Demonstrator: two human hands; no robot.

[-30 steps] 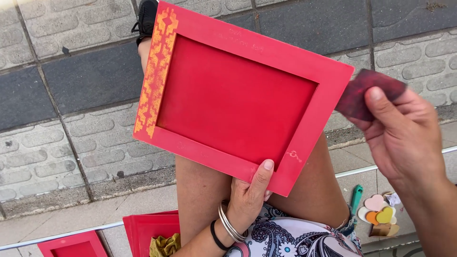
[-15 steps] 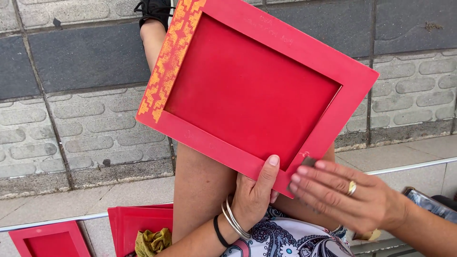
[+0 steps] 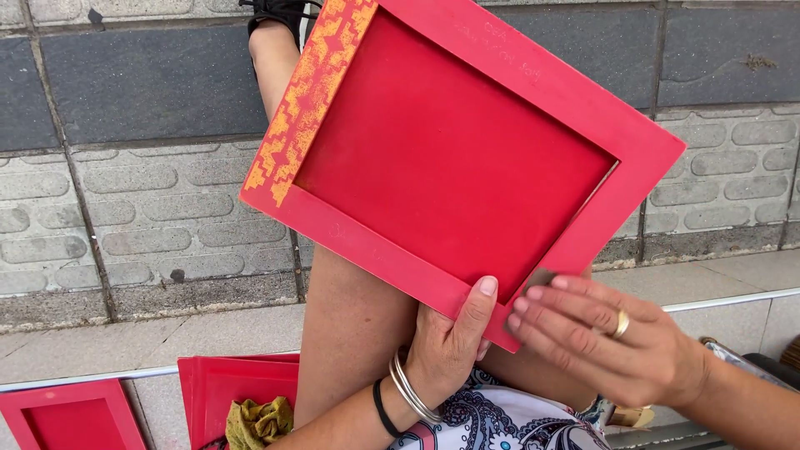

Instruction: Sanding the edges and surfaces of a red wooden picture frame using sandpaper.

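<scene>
A red rectangular frame tray (image 3: 454, 154) with a yellow patterned strip along its left border is tilted over my lap. My left hand (image 3: 450, 346), wearing silver bangles and a black band, grips its lower edge with the thumb on the front. My right hand (image 3: 608, 346), with a gold ring, presses its fingertips on the tray's lower right corner; a small dark piece shows under the fingers, and I cannot tell exactly what it is.
More red trays lie on the step at lower left (image 3: 71, 417) and beside my leg (image 3: 237, 392), with a crumpled yellow-green cloth (image 3: 258, 421) on one. Paving stones (image 3: 150, 217) lie below. My leg and black shoe (image 3: 279, 12) stretch forward.
My right hand came down from the upper right, where it held a dark red piece, to the tray's lower right corner. The tray now looks closer and larger in view.
</scene>
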